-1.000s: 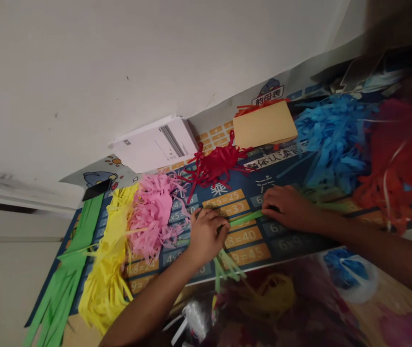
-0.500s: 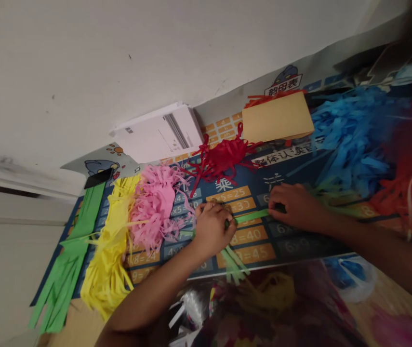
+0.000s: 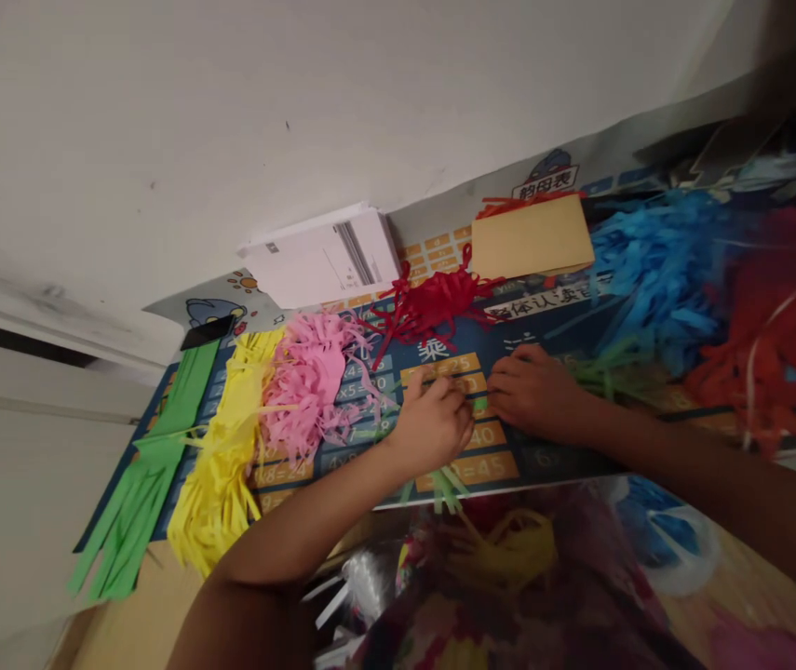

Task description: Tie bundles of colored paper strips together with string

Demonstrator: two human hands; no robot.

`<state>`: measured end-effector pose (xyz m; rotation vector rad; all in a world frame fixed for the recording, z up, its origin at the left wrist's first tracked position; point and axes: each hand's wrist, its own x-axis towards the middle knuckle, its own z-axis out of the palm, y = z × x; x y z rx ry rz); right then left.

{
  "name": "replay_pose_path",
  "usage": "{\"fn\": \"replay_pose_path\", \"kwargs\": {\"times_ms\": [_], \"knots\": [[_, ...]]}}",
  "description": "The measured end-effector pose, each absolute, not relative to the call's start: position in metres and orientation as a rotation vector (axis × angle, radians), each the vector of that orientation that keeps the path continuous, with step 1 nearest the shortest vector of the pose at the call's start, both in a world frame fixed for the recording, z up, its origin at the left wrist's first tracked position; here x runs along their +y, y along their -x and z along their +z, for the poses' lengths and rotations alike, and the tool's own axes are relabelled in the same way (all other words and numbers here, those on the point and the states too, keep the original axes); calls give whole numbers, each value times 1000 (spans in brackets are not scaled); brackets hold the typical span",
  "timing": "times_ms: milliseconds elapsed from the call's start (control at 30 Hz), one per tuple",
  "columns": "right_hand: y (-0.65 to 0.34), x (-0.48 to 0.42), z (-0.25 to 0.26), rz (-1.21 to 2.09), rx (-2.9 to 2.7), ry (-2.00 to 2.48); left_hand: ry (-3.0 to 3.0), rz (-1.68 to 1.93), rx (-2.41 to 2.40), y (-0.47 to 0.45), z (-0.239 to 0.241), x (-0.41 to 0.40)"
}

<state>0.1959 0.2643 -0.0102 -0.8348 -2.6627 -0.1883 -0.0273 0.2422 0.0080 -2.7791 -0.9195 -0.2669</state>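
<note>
My left hand (image 3: 434,423) is closed, fingers curled, over a bundle of light green paper strips (image 3: 448,490) whose cut ends stick out below it toward the table edge. Close on its right, my right hand (image 3: 532,391) is also closed on the same green bundle. Only a small bit of green shows in the narrow gap between the hands; the middle is hidden by the fingers. More thin green strips (image 3: 617,366) spread out behind my right hand. Left of my left hand lies a bunch of pink fringed paper (image 3: 306,381).
Yellow fringed paper (image 3: 234,442) and green fringed paper (image 3: 167,456) lie at the left. Behind the hands are dark red strips (image 3: 432,302), a white box (image 3: 328,261) and a tan paper packet (image 3: 532,240). Blue strips (image 3: 663,270) and orange-red strips (image 3: 761,363) pile at the right.
My right hand has moved left toward my left hand, so the green stretch between them has shortened. The view has shifted slightly.
</note>
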Motion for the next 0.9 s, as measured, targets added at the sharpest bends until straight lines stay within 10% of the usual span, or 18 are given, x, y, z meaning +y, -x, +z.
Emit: {"fn": "replay_pose_path", "kwargs": {"times_ms": [900], "knots": [[-214,262,-27,54,-2572,1070,2794,-543,-1504,51,-4,230]]}}
